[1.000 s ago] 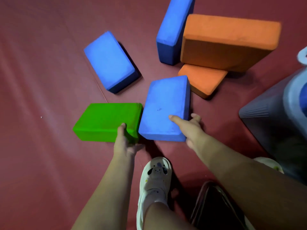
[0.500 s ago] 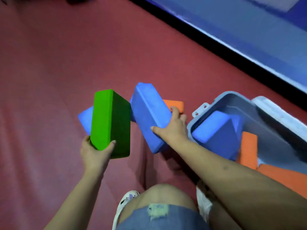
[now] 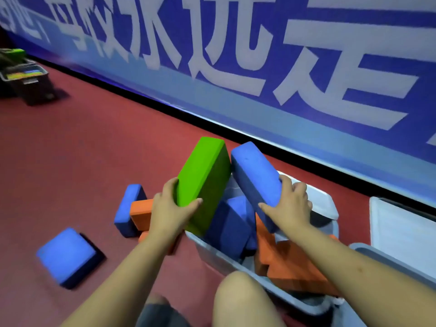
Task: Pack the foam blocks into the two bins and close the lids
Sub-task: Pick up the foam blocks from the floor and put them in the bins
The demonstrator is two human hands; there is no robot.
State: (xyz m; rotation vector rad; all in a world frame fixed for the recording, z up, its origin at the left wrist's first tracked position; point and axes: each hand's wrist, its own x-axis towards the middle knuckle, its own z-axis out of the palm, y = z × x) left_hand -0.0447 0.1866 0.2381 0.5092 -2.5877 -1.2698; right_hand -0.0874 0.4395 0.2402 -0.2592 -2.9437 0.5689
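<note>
Centre frame, left hand (image 3: 168, 212): fingers clamped round green block (image 3: 203, 175), tilted, lower end at bin's left rim.
Right hand (image 3: 291, 206): gripping blue block (image 3: 256, 182), above bin (image 3: 212, 250).
Bin interior: crowded with blue and orange blocks.
Lower left: loose blue block (image 3: 67, 254) on open red floor (image 3: 70, 149).

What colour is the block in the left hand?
Bright green block, held by the left hand; seen in the head view.

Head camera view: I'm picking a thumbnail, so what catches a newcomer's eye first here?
The bright green foam block, tilted in the left hand, and the blue foam block in the right hand, both over the open grey plastic bin with blue and orange blocks inside. Behind runs a blue wall banner with large white characters.
</note>
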